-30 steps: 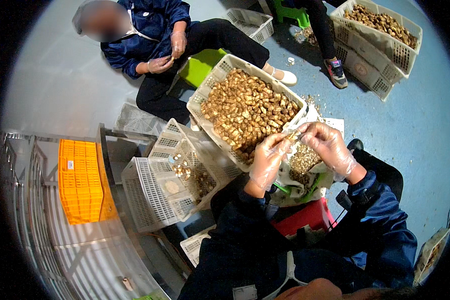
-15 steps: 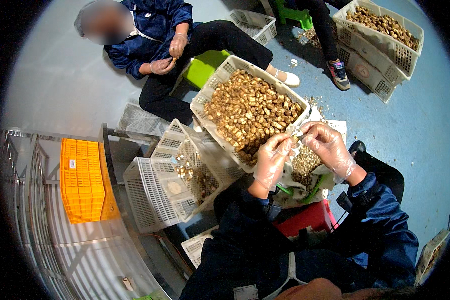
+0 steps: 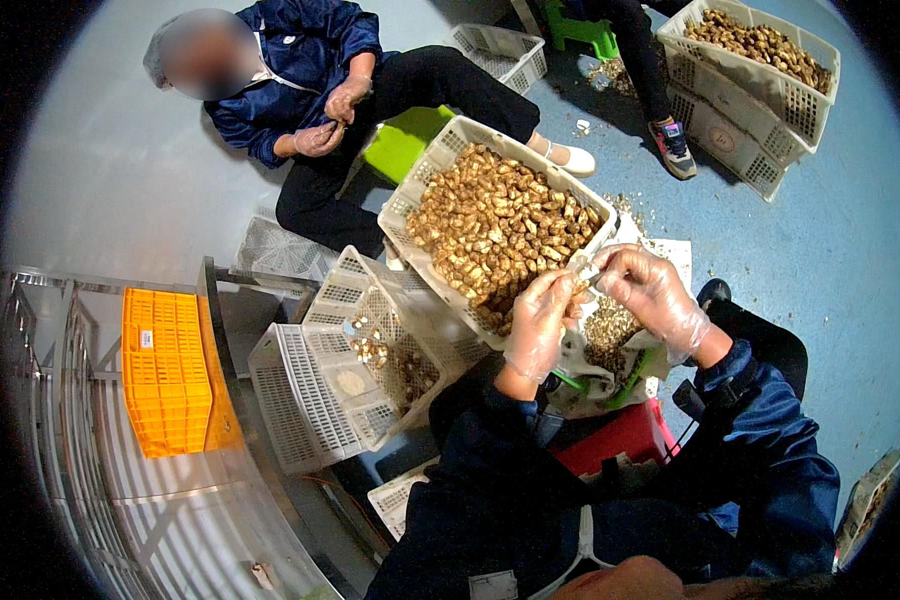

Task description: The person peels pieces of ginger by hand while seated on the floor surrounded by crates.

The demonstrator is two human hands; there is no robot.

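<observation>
My left hand (image 3: pixel 543 322), in a clear plastic glove, pinches a small pale-brown mushroom (image 3: pixel 582 279) over the near right corner of a white crate (image 3: pixel 402 236) heaped with brown mushrooms (image 3: pixel 495 215). My right hand (image 3: pixel 652 298), gloved the same way, is closed against that piece, fingertips together; what else it grips is hidden. Beneath both hands lies a pile of small trimmings (image 3: pixel 610 330) on a pale sheet (image 3: pixel 670 255), with green edges of something below.
A co-worker (image 3: pixel 290 120) sits opposite, gloved hands together. Another person's leg (image 3: pixel 650 80) is behind. Stacked crates (image 3: pixel 745 140) stand top right, pale crates (image 3: pixel 305 400) holding some pieces at left, beside an orange crate (image 3: pixel 165 370) on metal racking. A red stool (image 3: pixel 610 440) is below me.
My hands stay together at the same spot, with small shifts of the fingers around the piece. The co-worker's hands have moved slightly. The whole view has shifted a little.
</observation>
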